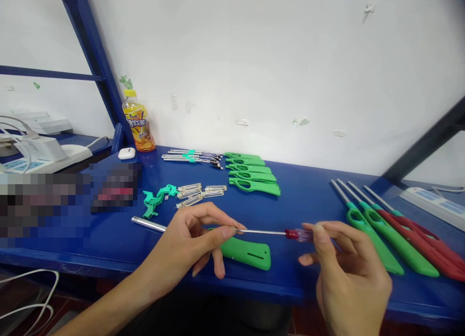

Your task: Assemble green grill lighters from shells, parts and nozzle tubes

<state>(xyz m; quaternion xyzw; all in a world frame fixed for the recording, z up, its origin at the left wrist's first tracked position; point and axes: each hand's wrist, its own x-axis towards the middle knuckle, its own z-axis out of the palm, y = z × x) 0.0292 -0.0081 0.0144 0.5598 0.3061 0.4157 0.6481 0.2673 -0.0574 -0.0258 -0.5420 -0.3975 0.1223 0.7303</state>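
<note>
My right hand [345,263] grips a screwdriver [298,234] by its clear and red handle, with the shaft pointing left. At the tip of that shaft, the thumb and forefinger of my left hand [203,239] pinch together; whatever small thing sits between them is too small to name. Below them on the blue table lies a green lighter handle [250,253], partly covered by my left hand. A metal lighter tube [148,224] sticks out to the left from behind the same hand.
Green lighter shells [254,173], metal tubes with wires [192,156], clear fuel tanks [199,193] and teal triggers [158,200] lie farther back. Assembled green and red lighters [399,229] lie right. A drink bottle [138,122] and white earbud case [127,153] stand back left.
</note>
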